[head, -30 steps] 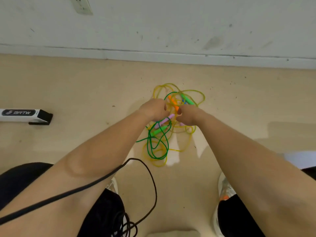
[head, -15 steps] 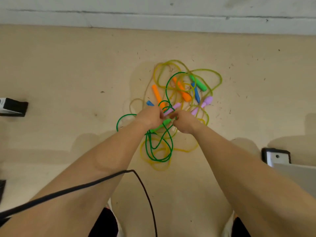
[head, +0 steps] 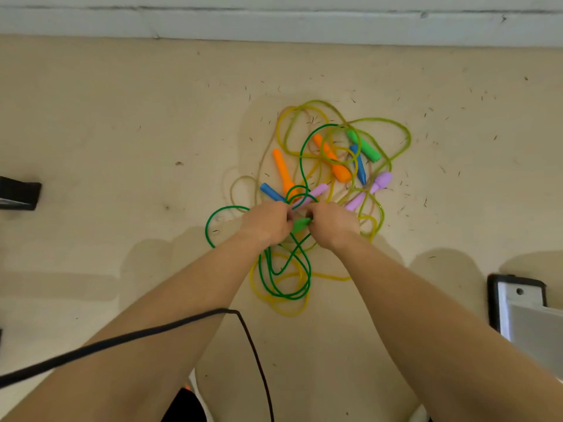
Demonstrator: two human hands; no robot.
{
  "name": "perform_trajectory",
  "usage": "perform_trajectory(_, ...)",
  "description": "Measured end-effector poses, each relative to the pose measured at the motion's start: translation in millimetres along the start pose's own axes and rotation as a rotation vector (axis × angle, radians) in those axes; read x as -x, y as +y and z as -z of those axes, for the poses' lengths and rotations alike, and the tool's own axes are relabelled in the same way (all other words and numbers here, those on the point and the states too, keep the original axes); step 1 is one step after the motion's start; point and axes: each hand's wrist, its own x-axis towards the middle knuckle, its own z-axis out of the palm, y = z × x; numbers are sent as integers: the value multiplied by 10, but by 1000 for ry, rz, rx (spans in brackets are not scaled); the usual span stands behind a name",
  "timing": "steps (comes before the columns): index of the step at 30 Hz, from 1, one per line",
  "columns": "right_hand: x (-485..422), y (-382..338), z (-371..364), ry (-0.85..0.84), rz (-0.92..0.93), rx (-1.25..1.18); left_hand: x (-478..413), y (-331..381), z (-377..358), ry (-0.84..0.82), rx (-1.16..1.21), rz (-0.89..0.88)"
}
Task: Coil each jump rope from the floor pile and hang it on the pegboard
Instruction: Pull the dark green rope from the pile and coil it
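Observation:
A tangled pile of jump ropes lies on the beige floor. Its green cord (head: 300, 166) loops through yellow cords (head: 396, 132). Two orange handles (head: 281, 170), two blue handles (head: 358, 164), two purple handles (head: 379, 182) and one green handle (head: 364, 146) lie among the loops. My left hand (head: 268, 222) and my right hand (head: 332, 222) meet at the pile's near side. Both are closed around the other green handle (head: 301, 223), whose tip shows between them, with green cord trailing below.
A white wall base (head: 274, 22) runs along the top. A black-capped white bar (head: 18, 193) lies at the left edge. A white frame with black trim (head: 518, 300) stands at the right. A black cable (head: 243, 330) crosses my left forearm.
The camera has tilted down and the pile appears nearer. My hands have drawn back to the near side of the pile, uncovering the handles, and now hold the green handle between them.

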Motion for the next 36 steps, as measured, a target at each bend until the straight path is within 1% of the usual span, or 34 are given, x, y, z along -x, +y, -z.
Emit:
perform_trajectory(1, 36, 10, 57, 4, 20, -10, 27, -2, 25, -6, -26, 8)
perform_trajectory(3, 124, 38, 196, -7, 61, -66, 103, 4, 95, -69, -22, 11)
perform_trajectory(6, 293, 60, 436, 10, 64, -238, 263, 35, 242, -166, 83, -27)
perform_trajectory(8, 429, 46, 633, 61, 45, -354, 385, 103, 383, -129, 150, -74)
perform_trajectory(11, 643, -20, 976, 128, 26, -508, 567, 240, 690, 26, 233, -122)
perform_trajectory(14, 888, -84, 1359, 190, 57, -537, 803, 392, 1098, 132, 263, -165)
perform_trajectory(18, 1263, -133, 1854, 305, 127, -455, 1155, 553, 1595, 124, 283, -240)
perform_trajectory(21, 1500, -131, 2160, 364, 168, -448, 1483, 634, 1949, 92, 412, -346)
perform_trajectory(23, 1689, -97, 2364, 330, 165, -530, 1740, 689, 2167, 73, 561, -421)
perform_trajectory(25, 1904, -67, 2539, 244, 197, -689, 1941, 713, 2321, 48, 690, -439)
perform_trajectory(27, 2104, -61, 2659, 160, 229, -801, 2077, 719, 2407, 57, 704, -438)
perform_trajectory(29, 2257, -56, 2740, 143, 231, -778, 2185, 715, 2482, 125, 663, -416)
perform_trajectory(31, 2356, -25, 2797, 172, 224, -724, 2274, 679, 2541, 204, 651, -377)
perform_trajectory(33, 2433, 15, 2852, 180, 207, -686, 2338, 626, 2582, 268, 699, -344)
perform_trajectory(36, 2508, 36, 2864, 128, 159, -634, 2383, 578, 2549, 317, 805, -293)
